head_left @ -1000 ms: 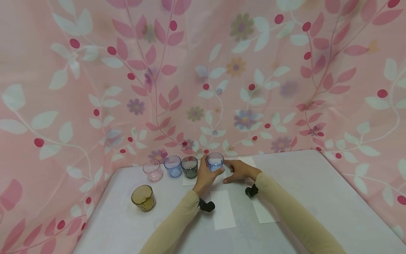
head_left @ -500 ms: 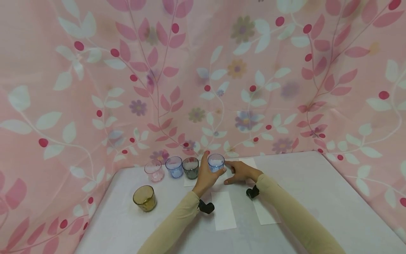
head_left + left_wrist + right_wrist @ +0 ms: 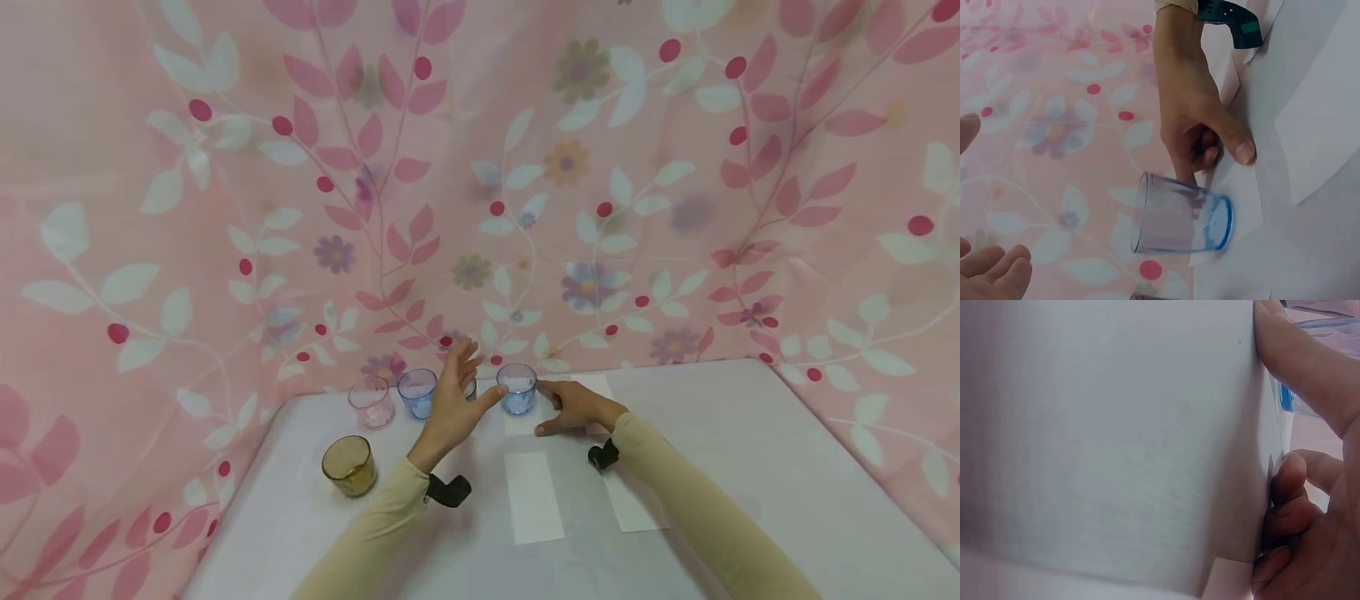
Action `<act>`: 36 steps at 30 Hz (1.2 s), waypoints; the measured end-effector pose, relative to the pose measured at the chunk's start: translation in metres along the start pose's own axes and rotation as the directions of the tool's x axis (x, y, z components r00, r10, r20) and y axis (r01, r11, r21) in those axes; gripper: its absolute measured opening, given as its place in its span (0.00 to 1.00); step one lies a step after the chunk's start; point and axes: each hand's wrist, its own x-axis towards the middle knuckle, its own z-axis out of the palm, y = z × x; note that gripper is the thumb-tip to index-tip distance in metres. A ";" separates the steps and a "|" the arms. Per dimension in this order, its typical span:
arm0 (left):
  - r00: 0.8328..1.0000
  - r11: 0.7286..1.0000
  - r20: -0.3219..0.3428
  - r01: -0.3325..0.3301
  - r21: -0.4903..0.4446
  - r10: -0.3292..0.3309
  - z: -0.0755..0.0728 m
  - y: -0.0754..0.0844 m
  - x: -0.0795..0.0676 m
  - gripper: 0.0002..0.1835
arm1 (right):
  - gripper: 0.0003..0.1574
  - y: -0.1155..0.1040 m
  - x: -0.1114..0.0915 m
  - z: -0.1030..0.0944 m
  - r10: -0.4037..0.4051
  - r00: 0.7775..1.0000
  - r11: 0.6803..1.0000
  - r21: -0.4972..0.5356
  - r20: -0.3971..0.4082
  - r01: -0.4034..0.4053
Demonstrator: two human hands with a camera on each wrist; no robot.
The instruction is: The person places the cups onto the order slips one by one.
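A clear blue glass (image 3: 517, 390) stands upright near the back of the table, on a white paper strip. Just left of it my left hand (image 3: 452, 408) is raised with fingers spread and thumb apart, holding nothing. On the glass's other side my right hand (image 3: 576, 407) rests low. Its index finger reaches to the glass (image 3: 1175, 215), overlapping its base in the left wrist view, while the other fingers are bent. My left hand partly hides a dark grey glass (image 3: 471, 389); left of that stand another blue glass (image 3: 417, 395) and a pink glass (image 3: 372, 403).
An amber glass (image 3: 351, 467) stands nearer, at the left of the white table (image 3: 720, 467). White paper strips lie at the middle front (image 3: 535, 498) and under the right forearm (image 3: 637, 507). A floral pink curtain (image 3: 480, 183) closes off the back.
My left hand has let go of the blue glass and moved left, its fingers opening. The glass stays upright in place, and my right hand keeps its position beside it.
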 end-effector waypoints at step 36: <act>0.971 0.909 -0.157 0.225 0.350 -0.180 -0.173 -0.075 -0.133 0.46 | 0.63 -0.003 0.000 -0.003 -0.026 0.999 1.000 -0.001 0.034 0.026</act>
